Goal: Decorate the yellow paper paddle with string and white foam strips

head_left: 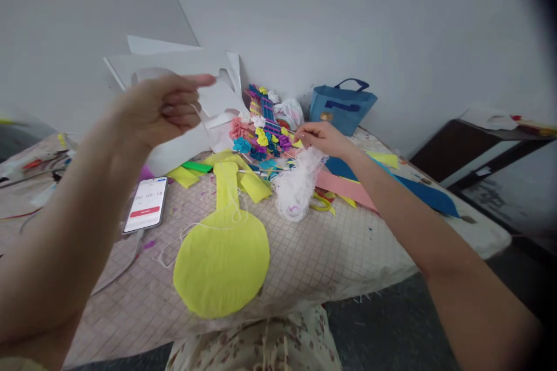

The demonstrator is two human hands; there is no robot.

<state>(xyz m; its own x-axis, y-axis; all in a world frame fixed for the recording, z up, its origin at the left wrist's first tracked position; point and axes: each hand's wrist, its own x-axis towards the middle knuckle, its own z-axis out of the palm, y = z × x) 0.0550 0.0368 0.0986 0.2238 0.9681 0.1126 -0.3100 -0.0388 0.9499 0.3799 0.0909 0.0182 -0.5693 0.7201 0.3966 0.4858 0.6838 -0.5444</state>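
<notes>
Both hands pinch white yarn (295, 188): left hand (178, 104) curled at ten o'clock, right hand (315, 138) at two, just above its bulk.

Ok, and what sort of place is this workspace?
Probably a craft table in a room, home or workshop unclear: a yellow banjo-shaped cutout, a tangle of white string and colorful paper-like flowers share a cloth-covered table against a plain wall.

Person's left hand (172, 107), right hand (321, 137) and forearms (104, 156) bare; cream garment (302, 345) with brown blotchy print, pale front cords (285, 351); yellowish sleeve edge (20, 364).
</notes>
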